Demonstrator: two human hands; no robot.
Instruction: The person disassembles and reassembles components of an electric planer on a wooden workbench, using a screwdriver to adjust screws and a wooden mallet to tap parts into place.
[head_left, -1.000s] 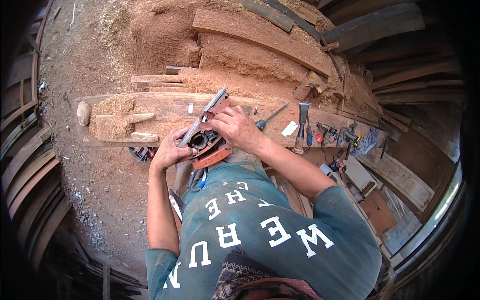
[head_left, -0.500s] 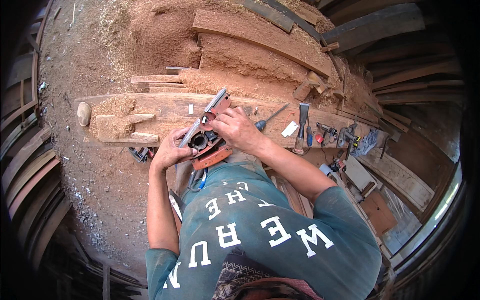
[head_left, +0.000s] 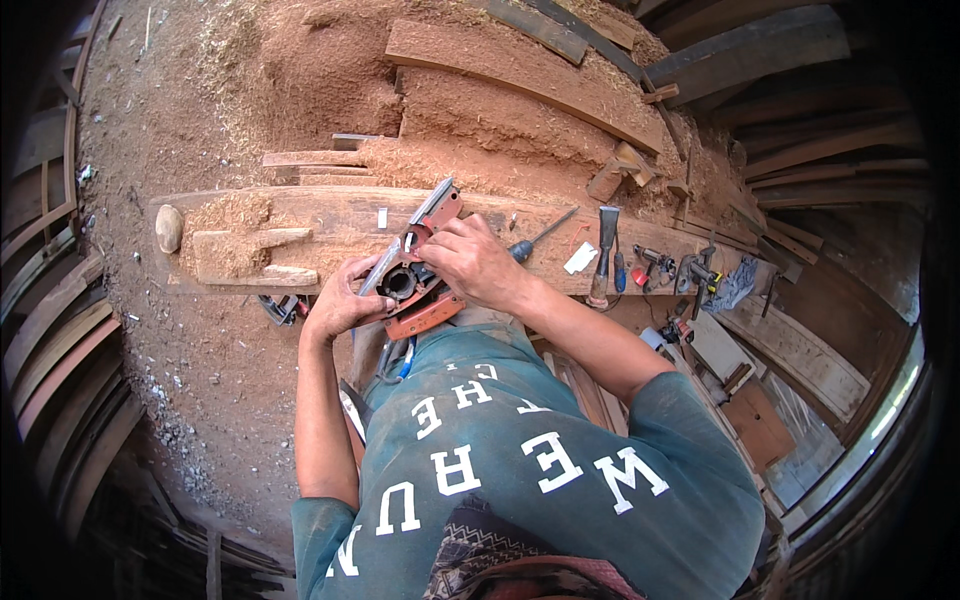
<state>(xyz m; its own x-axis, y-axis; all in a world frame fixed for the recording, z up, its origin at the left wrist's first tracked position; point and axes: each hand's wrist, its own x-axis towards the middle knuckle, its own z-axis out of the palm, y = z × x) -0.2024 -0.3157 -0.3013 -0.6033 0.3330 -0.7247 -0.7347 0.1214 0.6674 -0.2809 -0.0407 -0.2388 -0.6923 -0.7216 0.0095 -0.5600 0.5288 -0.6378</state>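
Note:
An orange-red electric hand planer (head_left: pixel 425 317) is tipped on its side above my lap, its long metal sole edge slanting up and away. My left hand (head_left: pixel 345 298) grips its near left end, thumb beside a round dark opening. Over the middle, next to the cutter slot, my right hand (head_left: pixel 468 260) has its fingers bent and pressed together. What these fingertips pinch, if anything, is too small and hidden to make out. Just right of that hand a screwdriver (head_left: pixel 548 236) lies on the bench, its blue handle toward me.
The thick wooden bench (head_left: pixel 340 210) carries a stone (head_left: pixel 169 229), sawdust, a white paper piece (head_left: pixel 580 259), a wide chisel (head_left: pixel 605 250) and several power tools (head_left: pixel 697 275) at right. Beyond it are a sawdust heap (head_left: pixel 330 80) and planks (head_left: pixel 530 85). Stacked timber lines both sides.
Almost nothing differs. My right fingers have shifted very slightly at the planer's cutter slot; the planer and my left hand stay in place.

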